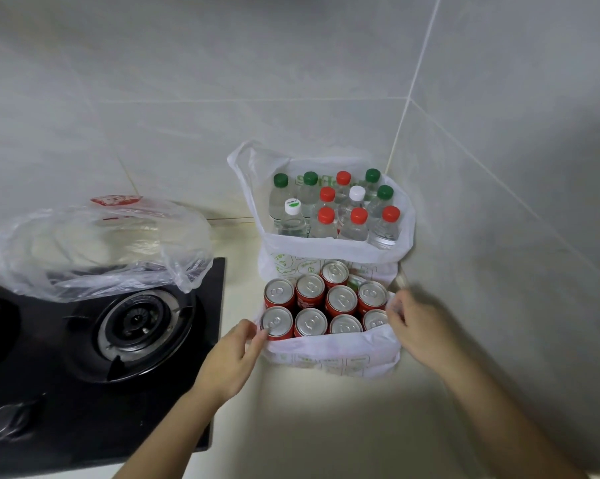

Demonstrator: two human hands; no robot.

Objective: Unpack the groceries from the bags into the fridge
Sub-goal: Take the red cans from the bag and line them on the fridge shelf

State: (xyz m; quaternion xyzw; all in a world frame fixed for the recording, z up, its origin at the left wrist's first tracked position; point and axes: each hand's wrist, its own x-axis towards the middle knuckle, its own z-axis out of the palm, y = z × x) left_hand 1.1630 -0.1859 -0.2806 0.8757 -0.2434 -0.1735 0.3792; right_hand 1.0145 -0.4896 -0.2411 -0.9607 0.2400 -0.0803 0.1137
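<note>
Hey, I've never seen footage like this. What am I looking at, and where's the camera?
No machine here: a person wears a camera on the head, looking down at their own hands. On a kitchen counter stand two white bags: the near bag holds red cans, the far bag water bottles. The left hand grips the near bag's left rim; the right hand, blurred, seems to grip its right rim. A clear plastic bag lies on the gas stove.
</note>
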